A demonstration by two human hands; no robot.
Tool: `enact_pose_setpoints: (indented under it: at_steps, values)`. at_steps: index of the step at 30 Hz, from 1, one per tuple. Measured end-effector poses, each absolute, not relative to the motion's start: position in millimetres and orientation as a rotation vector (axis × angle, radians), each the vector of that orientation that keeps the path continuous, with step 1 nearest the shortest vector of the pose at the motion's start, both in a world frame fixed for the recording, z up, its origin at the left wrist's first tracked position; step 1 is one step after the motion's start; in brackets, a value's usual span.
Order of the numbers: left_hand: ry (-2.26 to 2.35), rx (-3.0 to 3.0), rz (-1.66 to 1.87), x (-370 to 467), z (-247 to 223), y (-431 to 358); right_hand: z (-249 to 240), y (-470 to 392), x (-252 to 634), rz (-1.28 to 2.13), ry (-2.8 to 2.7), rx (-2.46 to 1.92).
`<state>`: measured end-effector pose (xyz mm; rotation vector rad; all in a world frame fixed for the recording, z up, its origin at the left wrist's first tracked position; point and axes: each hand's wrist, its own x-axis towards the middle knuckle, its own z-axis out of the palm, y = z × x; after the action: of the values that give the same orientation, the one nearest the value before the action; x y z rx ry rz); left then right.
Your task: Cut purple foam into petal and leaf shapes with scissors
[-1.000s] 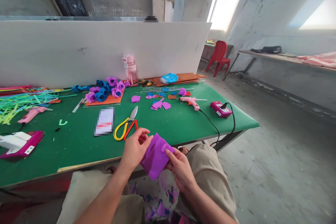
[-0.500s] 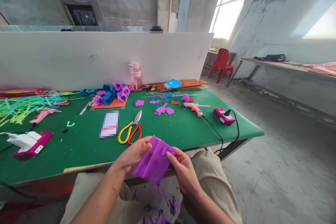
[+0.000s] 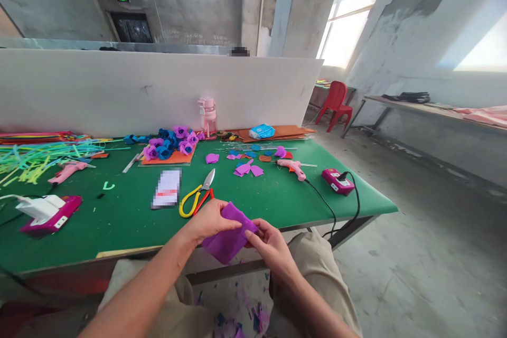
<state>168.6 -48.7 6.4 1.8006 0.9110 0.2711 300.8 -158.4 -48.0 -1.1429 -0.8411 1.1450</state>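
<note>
Between my hands, in front of the table edge, is a piece of purple crepe paper [image 3: 225, 244]. My left hand [image 3: 216, 220] pinches its upper left part, the thumb lying across the sheet. At the right edge, my right hand [image 3: 266, 242] grips the paper between thumb and fingers. Scissors [image 3: 202, 193] with one yellow and one red handle lie just beyond my left hand, partly hidden by it. Cut purple petals [image 3: 249, 169] lie farther back on the green table [image 3: 130, 229].
Purple and blue paper flowers [image 3: 168, 142] are heaped at the back. A pink glue gun [image 3: 292, 168] lies right, its cord reaching a purple power strip [image 3: 337, 181]. Another glue gun [image 3: 68, 171] and strip [image 3: 53, 216] are left. A pink bottle [image 3: 208, 119] stands by the white partition [image 3: 166, 84].
My left hand has shifted up and right over the paper, its thumb now across the sheet. The paper looks folded smaller. The view has tilted slightly.
</note>
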Motion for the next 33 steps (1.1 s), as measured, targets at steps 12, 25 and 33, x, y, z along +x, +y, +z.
enact_pose_setpoints:
  at_steps: [12,25,33]
  values:
    - [0.838,2.532,0.095,199,75,-9,-31,-106,324,1.239,-0.853,-1.182]
    - [1.578,2.798,0.135,140,-14,-44,-78,-181,286,1.384,-0.083,-1.082]
    - [1.739,2.689,0.001,145,-14,-16,-83,-168,283,1.373,-0.134,-1.066]
